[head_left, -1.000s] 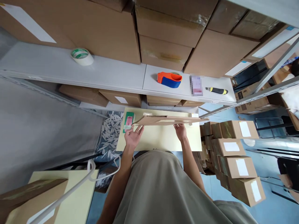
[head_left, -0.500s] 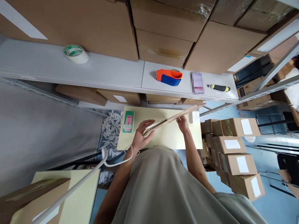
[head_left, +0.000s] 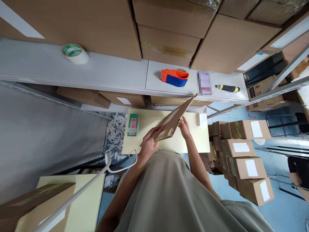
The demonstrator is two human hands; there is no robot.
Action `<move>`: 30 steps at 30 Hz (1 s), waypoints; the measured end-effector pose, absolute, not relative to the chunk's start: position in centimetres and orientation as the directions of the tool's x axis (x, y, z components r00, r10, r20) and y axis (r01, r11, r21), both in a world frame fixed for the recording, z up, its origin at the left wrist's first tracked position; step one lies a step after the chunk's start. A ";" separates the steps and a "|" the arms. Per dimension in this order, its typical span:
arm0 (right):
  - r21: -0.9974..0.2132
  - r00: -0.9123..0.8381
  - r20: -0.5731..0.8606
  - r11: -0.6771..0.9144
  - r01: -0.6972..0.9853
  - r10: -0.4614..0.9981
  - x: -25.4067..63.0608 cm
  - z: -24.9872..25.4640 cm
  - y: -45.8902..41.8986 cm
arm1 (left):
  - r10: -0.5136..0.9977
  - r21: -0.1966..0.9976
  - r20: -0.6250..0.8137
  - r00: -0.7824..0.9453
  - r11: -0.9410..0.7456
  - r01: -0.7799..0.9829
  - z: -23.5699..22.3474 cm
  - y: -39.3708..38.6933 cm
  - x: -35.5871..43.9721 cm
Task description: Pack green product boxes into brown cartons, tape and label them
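Observation:
A folded-flat cardboard box (head_left: 180,116) is tilted over the pale yellow table (head_left: 198,141), with a white label on its upper side. My left hand (head_left: 149,143) is closed around its lower left part, the thumb side partly hidden by the board. At its right edge, the curled fingers of my right hand (head_left: 184,128) grip the board; some fingertips are hidden behind it. Left of the board, a green box with a pink picture (head_left: 132,125) lies on the table. A small white box (head_left: 202,119) is near the table's right end.
On the shelf (head_left: 116,71) above sit a tape roll (head_left: 76,54), an orange-and-blue tape dispenser (head_left: 175,78), a blurred purple item (head_left: 205,83) and a yellow-black cutter (head_left: 228,88). Stacked cartons (head_left: 241,149) stand at the right. A white curved stand (head_left: 106,167) rises at the lower left.
The flattened cardboard box has turned from nearly edge-on to show its labelled face, swinging steeper. My left hand has closed on it, and my right hand has moved slightly left.

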State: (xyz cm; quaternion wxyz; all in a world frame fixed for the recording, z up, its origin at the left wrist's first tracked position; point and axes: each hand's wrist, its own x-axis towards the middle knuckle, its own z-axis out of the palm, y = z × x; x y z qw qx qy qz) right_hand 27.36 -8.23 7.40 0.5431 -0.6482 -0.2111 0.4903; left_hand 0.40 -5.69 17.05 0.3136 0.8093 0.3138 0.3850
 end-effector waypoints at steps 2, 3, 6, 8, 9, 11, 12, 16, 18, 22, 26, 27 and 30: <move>-0.914 0.461 -0.400 -0.305 -0.268 0.792 27.0 8.5 -8.6 | 0.751 0.746 0.400 0.525 -0.600 0.290 16.8 -5.7 0.3; -0.917 0.478 -0.392 -0.294 -0.269 0.786 26.8 9.4 -8.8 | 0.746 0.742 0.388 0.542 -0.602 0.297 16.7 -5.7 0.2; -0.945 0.566 -0.326 -0.239 -0.225 0.757 26.8 12.8 -10.3 | 0.697 0.722 0.359 0.621 -0.629 0.289 16.5 -5.6 -0.3; -0.963 0.629 -0.271 -0.215 -0.165 0.729 27.2 15.5 -11.5 | 0.657 0.711 0.341 0.672 -0.648 0.273 16.5 -5.5 -0.6; -0.964 0.638 -0.262 -0.223 -0.143 0.724 27.4 16.7 -12.1 | 0.637 0.707 0.333 0.695 -0.657 0.263 16.5 -5.5 -0.8; -0.956 0.633 -0.281 -0.268 -0.118 0.722 27.9 18.6 -13.0 | 0.597 0.700 0.323 0.734 -0.673 0.239 16.5 -5.5 -0.9; -0.946 0.624 -0.307 -0.303 -0.117 0.718 28.2 19.1 -13.3 | 0.579 0.698 0.319 0.751 -0.679 0.227 16.5 -5.5 -0.9; -0.886 0.573 -0.444 -0.431 -0.168 0.689 29.5 19.1 -14.0 | 0.541 0.725 0.255 0.802 -0.655 0.211 16.5 -6.4 -0.4; -0.877 0.564 -0.464 -0.445 -0.183 0.683 30.0 18.4 -14.5 | 0.546 0.783 0.190 0.816 -0.586 0.210 16.3 -7.2 -0.2; -0.892 0.557 -0.438 -0.420 -0.170 0.705 30.9 17.7 -15.9 | 0.612 0.926 0.047 0.789 -0.324 0.196 14.9 -6.8 -1.0; -0.907 0.512 -0.408 -0.397 -0.138 0.756 32.0 17.7 -17.3 | 0.948 0.917 -0.098 0.302 -0.032 0.397 11.2 -1.5 -2.5; -0.911 0.491 -0.401 -0.393 -0.125 0.774 32.3 17.7 -17.6 | 0.976 0.899 -0.133 0.174 0.045 0.436 10.2 0.2 -2.7; -0.924 0.426 -0.374 -0.372 -0.091 0.824 33.0 17.7 -18.2 | 0.969 0.882 -0.246 0.012 0.219 0.417 7.7 4.4 -3.1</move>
